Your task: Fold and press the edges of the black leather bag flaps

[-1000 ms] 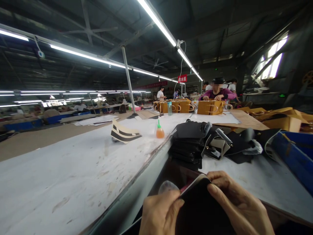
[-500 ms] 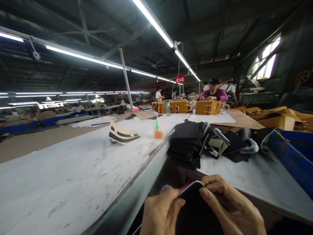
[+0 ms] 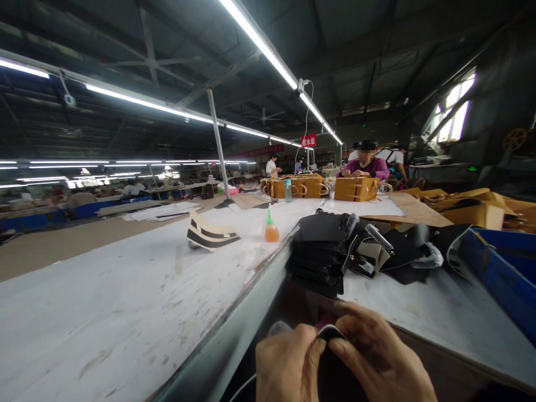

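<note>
Head view: a black leather piece (image 3: 330,335) is pinched at its white-edged top rim between the left hand (image 3: 288,365) and the right hand (image 3: 379,360), low at the near table edge. Just beyond, a stack of black pieces (image 3: 320,251) is seen on the white table (image 3: 125,301).

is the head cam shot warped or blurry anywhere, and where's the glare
Head view: wide-angle warp bends the long white worktable; the fluorescent tube lights and right-hand window blow out; both hands, left and right, are soft and dim around the black leather piece.
</note>
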The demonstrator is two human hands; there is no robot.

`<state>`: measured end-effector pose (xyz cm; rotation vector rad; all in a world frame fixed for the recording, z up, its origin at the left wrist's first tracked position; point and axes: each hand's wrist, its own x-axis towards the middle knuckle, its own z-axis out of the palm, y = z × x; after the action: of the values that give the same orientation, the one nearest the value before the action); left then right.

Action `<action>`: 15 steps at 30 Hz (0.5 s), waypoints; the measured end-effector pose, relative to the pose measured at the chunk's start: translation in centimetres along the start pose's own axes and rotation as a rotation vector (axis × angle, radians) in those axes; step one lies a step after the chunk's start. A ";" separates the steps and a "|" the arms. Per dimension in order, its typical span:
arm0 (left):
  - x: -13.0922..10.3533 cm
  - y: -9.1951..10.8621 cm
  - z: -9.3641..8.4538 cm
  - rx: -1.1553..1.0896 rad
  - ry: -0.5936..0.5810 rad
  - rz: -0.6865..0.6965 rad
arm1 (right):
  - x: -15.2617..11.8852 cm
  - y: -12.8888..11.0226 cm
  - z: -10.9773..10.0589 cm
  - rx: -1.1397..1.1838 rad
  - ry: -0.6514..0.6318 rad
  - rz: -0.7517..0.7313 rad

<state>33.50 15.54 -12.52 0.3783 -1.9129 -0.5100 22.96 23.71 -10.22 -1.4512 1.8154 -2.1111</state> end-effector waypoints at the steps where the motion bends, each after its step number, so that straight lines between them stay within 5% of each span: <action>1: 0.0 -0.1 0.2 0.004 0.011 0.044 | 0.2 -0.1 -0.1 -0.058 -0.073 -0.067; 5: 0.2 -0.7 0.5 0.061 0.004 0.192 | 1.0 -0.4 -1.1 -0.248 -0.230 -0.172; 9: 0.6 -1.9 -0.1 0.049 -0.067 0.194 | 2.3 -0.4 -2.5 -0.104 -0.473 0.112; 12: 1.4 -2.4 -0.5 -0.249 -0.065 0.017 | 3.3 -0.1 -2.6 0.053 -0.679 0.133; 15: 2.7 -1.9 -0.3 -0.589 -0.095 -0.004 | 3.7 0.6 -1.3 0.017 -0.708 -0.008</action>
<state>32.78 12.54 -11.33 -0.0277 -1.7509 -1.0697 19.76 22.53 -8.28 -1.8666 1.4921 -1.3269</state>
